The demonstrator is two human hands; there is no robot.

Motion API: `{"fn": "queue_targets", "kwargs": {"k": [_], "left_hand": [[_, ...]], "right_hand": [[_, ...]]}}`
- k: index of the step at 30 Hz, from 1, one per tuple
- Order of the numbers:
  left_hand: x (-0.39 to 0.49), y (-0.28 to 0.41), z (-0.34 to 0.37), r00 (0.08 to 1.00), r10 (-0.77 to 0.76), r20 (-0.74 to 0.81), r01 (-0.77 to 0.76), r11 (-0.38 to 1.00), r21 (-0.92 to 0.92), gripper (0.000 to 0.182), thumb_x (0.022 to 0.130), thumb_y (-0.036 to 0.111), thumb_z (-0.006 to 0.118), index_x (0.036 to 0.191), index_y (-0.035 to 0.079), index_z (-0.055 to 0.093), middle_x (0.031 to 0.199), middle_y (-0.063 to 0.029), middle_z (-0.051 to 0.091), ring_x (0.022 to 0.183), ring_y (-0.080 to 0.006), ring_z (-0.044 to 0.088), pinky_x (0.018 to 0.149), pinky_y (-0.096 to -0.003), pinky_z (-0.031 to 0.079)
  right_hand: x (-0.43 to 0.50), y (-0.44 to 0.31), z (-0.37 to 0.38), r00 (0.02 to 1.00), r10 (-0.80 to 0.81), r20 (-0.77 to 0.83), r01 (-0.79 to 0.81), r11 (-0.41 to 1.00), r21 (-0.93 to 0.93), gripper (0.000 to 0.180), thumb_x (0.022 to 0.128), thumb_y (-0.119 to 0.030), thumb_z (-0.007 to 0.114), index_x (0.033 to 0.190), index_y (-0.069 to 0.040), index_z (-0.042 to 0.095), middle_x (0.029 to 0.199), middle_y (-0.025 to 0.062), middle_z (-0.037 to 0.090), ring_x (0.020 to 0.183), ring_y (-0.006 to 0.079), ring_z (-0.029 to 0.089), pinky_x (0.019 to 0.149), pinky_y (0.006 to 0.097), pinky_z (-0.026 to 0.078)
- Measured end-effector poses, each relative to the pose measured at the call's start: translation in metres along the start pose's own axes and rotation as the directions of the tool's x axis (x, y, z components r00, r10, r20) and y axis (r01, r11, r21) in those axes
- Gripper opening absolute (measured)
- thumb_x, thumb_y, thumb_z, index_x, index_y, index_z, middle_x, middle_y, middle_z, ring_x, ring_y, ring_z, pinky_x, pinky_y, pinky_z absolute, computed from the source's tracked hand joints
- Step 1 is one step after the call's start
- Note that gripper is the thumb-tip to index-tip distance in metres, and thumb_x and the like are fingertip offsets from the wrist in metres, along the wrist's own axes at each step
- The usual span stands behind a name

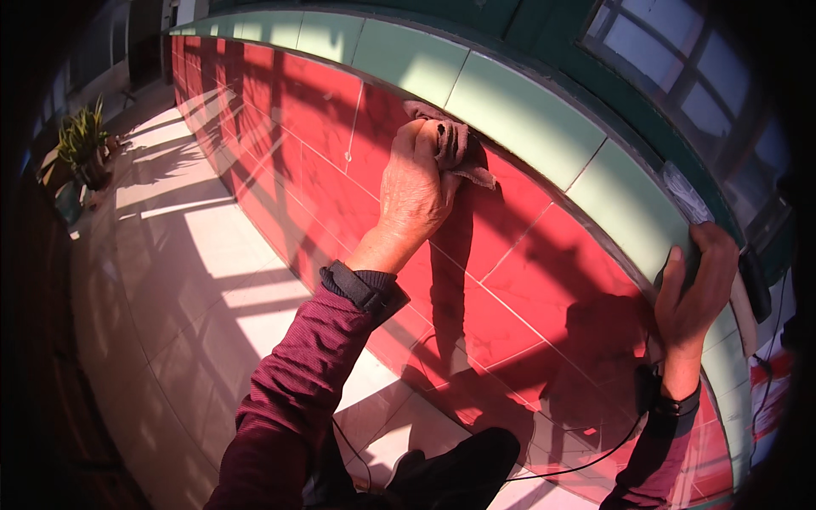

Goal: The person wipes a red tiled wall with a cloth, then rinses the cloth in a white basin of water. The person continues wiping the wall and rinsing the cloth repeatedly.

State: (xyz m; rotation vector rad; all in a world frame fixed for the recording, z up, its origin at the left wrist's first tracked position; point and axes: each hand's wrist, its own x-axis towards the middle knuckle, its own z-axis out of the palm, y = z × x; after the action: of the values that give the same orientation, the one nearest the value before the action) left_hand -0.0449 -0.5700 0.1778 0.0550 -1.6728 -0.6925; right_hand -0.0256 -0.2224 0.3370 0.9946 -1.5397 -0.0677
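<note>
My left hand (pixel 417 175) grips a crumpled brown cloth (pixel 454 145) and presses it against the red wall tiles (pixel 408 268), just under the pale green tiled ledge (pixel 510 115). A loose corner of the cloth sticks out to the right. My right hand (pixel 695 287) rests at the ledge on the right, thumb apart from the fingers. By its fingertips lies a white object (pixel 687 191), perhaps brush bristles or wrapped plastic. A pale handle-like piece (pixel 744 315) shows beside this hand; whether the two belong together is hidden.
A dark green window frame (pixel 548 57) with glass panes runs above the ledge. A black object (pixel 755 287) sits at the far right. A thin black cable (pixel 593 468) hangs near my legs. Potted plants (pixel 83 140) stand on the pale tiled floor (pixel 185 306) at left.
</note>
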Motion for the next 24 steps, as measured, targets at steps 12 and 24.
{"fn": "queue_targets", "kwargs": {"k": [12, 24], "left_hand": [[0.024, 0.024, -0.009, 0.946, 0.299, -0.126, -0.297, 0.954, 0.028, 0.075, 0.074, 0.003, 0.082, 0.142, 0.010, 0.051, 0.139, -0.0170, 0.049, 0.111, -0.0434, 0.061, 0.090, -0.0489, 0.057], [0.056, -0.036, -0.019, 0.918, 0.385, -0.092, -0.345, 0.892, 0.291, 0.062, 0.081, 0.005, 0.080, 0.136, 0.021, 0.057, 0.142, -0.0126, 0.051, 0.115, -0.0411, 0.063, 0.088, -0.0487, 0.060]], "right_hand": [[0.000, 0.002, -0.001, 1.000, -0.004, 0.016, 0.004, 1.000, -0.003, 0.029, 0.088, -0.007, 0.065, 0.114, 0.005, 0.062, 0.113, 0.0240, 0.064, 0.103, 0.0438, 0.062, 0.095, 0.0516, 0.047], [-0.001, 0.002, -0.001, 1.000, 0.008, 0.024, -0.008, 1.000, 0.019, 0.030, 0.088, -0.007, 0.066, 0.115, 0.005, 0.063, 0.113, 0.0251, 0.064, 0.103, 0.0445, 0.061, 0.095, 0.0507, 0.048]]}}
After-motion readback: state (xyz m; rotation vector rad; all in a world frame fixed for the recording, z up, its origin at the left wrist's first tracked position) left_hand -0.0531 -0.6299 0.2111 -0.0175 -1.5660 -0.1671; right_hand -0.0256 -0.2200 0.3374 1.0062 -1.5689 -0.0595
